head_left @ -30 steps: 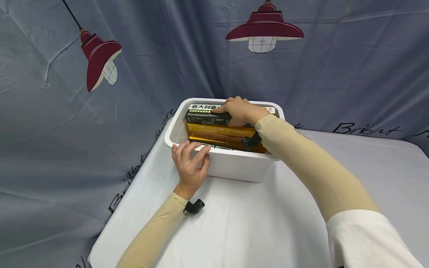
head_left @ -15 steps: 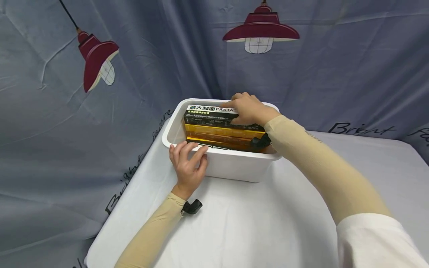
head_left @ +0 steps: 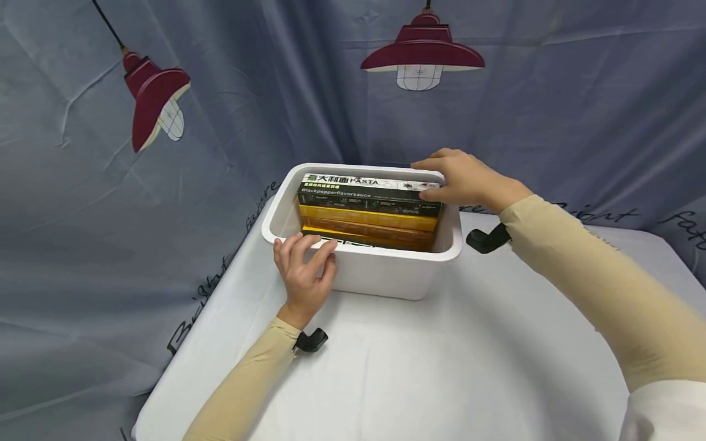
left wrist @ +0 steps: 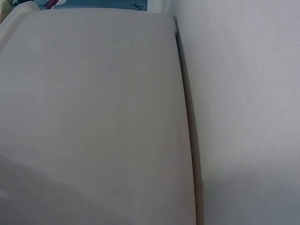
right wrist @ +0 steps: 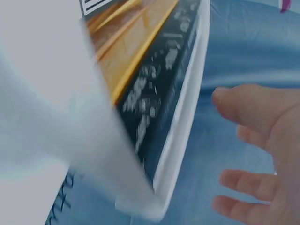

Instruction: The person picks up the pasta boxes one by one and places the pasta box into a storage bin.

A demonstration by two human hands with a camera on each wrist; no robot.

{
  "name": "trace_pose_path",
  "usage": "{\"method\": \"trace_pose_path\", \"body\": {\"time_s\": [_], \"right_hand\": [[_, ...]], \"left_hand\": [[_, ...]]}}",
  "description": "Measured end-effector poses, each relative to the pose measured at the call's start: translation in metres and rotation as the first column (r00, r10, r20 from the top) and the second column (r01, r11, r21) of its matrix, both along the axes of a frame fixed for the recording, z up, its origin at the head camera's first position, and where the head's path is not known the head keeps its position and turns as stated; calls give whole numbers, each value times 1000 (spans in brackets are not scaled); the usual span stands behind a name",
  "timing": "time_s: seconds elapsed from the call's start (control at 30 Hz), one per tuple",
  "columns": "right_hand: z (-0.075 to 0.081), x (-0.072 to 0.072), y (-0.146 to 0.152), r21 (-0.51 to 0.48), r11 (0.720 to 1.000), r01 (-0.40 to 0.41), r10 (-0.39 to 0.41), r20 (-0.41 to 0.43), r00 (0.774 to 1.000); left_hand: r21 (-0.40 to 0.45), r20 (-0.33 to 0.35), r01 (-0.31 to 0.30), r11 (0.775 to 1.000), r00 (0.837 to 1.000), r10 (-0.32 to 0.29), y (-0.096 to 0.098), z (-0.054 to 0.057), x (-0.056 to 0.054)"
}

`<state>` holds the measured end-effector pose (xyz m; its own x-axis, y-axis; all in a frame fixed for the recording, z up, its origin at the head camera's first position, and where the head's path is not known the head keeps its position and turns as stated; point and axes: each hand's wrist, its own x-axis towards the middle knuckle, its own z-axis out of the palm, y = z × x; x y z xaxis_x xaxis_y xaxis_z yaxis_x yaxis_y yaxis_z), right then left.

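A white plastic bin [head_left: 380, 275] stands on the table with several long boxes upright inside. At its back is a black and white pasta box [head_left: 358, 195] printed "PASTA" and "Blackpepperflavorsauce". In front of that stand yellow-and-brown boxes [head_left: 364, 223]. My left hand [head_left: 303, 282] holds the bin's front rim near the left corner, fingertips over the edge. Over the bin's back right corner, my right hand [head_left: 471, 179] has its fingers spread and holds nothing. The right wrist view shows this hand [right wrist: 262, 140] apart from the rim. The bin's outer wall [left wrist: 98, 103] fills much of the left wrist view.
A white cloth [head_left: 408, 367] covers the table. Behind the bin hangs a grey-blue curtain [head_left: 265, 98] with printed red lamps and writing. The table's left edge runs close to the bin's left side.
My right hand has let go of the pasta box and moved right to the bin's back right corner, uncovering the box top. My left hand stays on the front rim.
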<state>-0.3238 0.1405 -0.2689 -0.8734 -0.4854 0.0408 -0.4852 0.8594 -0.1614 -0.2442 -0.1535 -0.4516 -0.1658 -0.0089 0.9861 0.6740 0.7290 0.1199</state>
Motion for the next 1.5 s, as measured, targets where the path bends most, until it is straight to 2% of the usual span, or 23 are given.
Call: {"method": "trace_pose_path", "body": {"time_s": [0.13, 0.27, 0.5, 0.7, 0.83, 0.97, 1.1, 1.23, 1.5], "right_hand": [[3, 12, 28, 32, 999, 41, -41, -11, 999], [-4, 25, 56, 57, 997, 54, -52, -33, 998], [-28, 49, 102, 52, 993, 109, -107, -30, 994], [-51, 68, 139, 55, 981, 184, -185, 13, 983], [-61, 77, 157, 56, 978, 203, -205, 33, 978], [-69, 86, 172, 48, 976, 214, -215, 14, 977], [-75, 93, 186, 45, 972, 231, -231, 1, 973], [-81, 98, 198, 61, 969, 239, -239, 1, 971], [-86, 106, 215, 84, 962, 260, -260, -16, 966]], "left_hand": [[4, -7, 3, 1000, 1000, -3, 0, 0, 0], [8, -10, 6, 1000, 1000, -6, -1, 0, 1], [4, -5, 26, 1000, 1000, -26, -2, -1, 0], [18, -2, 34, 999, 999, -34, -1, -1, 2], [23, -2, 33, 999, 999, -33, -1, 1, 4], [14, 7, 39, 999, 999, -39, -2, 2, 5], [-1, 42, 51, 999, 998, -51, -3, 3, 7], [-24, 107, 73, 997, 992, -70, -7, 7, 13], [-150, 278, 95, 984, 959, -50, -22, 23, 26]]}}
